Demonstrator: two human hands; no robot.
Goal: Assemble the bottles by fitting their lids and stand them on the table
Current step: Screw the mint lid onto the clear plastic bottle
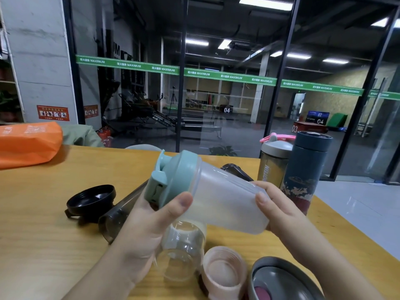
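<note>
A frosted white shaker bottle point(225, 200) lies tilted in the air above the wooden table point(43, 224), its teal lid point(175, 178) seated on its mouth and pointing up-left. My left hand point(147, 226) grips the lid end, thumb across the lid's rim. My right hand point(275, 206) holds the bottle's base end. Below them a clear bottle point(181, 252) lies on its side. A pink lid point(223, 271) and a grey lid point(279, 280) rest open side up near the front edge.
A black lid point(91, 200) and a smoky dark bottle point(116, 217) lie at the left. Standing at the back right are a capped dark blue flask point(307, 169) and a grey-lidded shaker point(273, 161). An orange bag point(28, 144) sits at the far left.
</note>
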